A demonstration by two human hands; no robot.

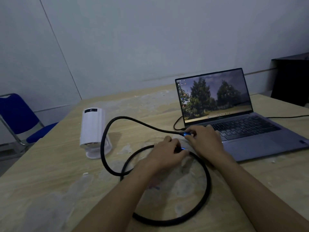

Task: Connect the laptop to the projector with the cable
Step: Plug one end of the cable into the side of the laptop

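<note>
An open grey laptop (247,129) with a lit screen stands at the right of the wooden table (50,173). A white projector (92,129) on a small stand sits at the left, its ports facing me. A thick black braided cable (107,144) loops across the table between them. My right hand (204,141) grips one blue-collared plug just beside the laptop's left edge. My left hand (167,154) pinches the other blue plug, low over the table a little nearer me. Neither plug sits in a port.
A thin black cord (177,123) runs from the laptop's left rear, and another cord (287,117) leads off to the right. A blue folding chair (20,118) stands left of the table. A dark cabinet (291,79) stands at the back right.
</note>
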